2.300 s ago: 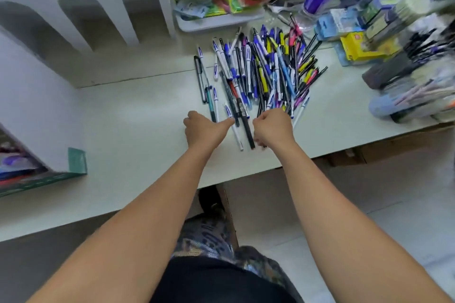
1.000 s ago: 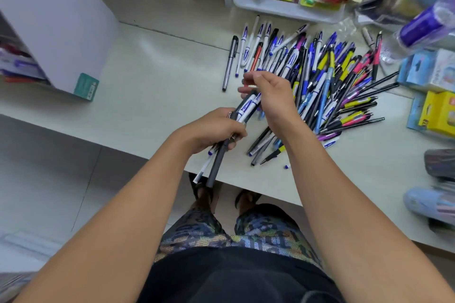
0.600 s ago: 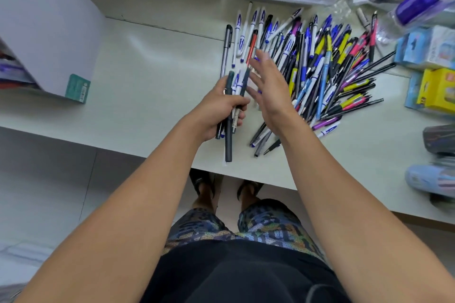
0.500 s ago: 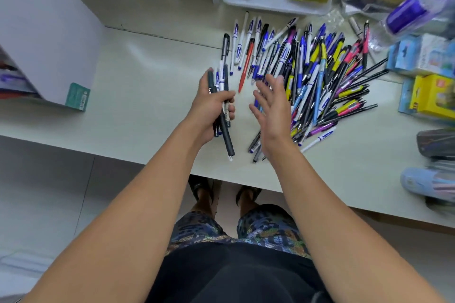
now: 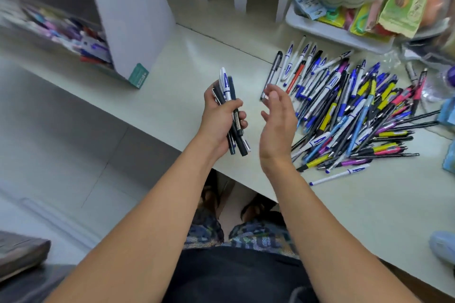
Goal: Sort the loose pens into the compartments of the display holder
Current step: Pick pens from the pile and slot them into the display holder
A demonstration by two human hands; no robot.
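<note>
At the far left, the display holder [image 5: 73, 39] has swung into view, blurred, with pens already in it behind the white partition [image 5: 130, 15]. Your left hand [image 5: 216, 120] has lifted clear of the table [image 5: 157, 96] and clenches a small bundle of pens [image 5: 230, 110], dark ones and one white-and-blue. Your right hand [image 5: 277, 125] has let go and come off the pile; its fingers are relaxed and hold nothing. The loose pens [image 5: 344, 110] lie heaped to its right. You seem set to carry this bundle to the holder.
</note>
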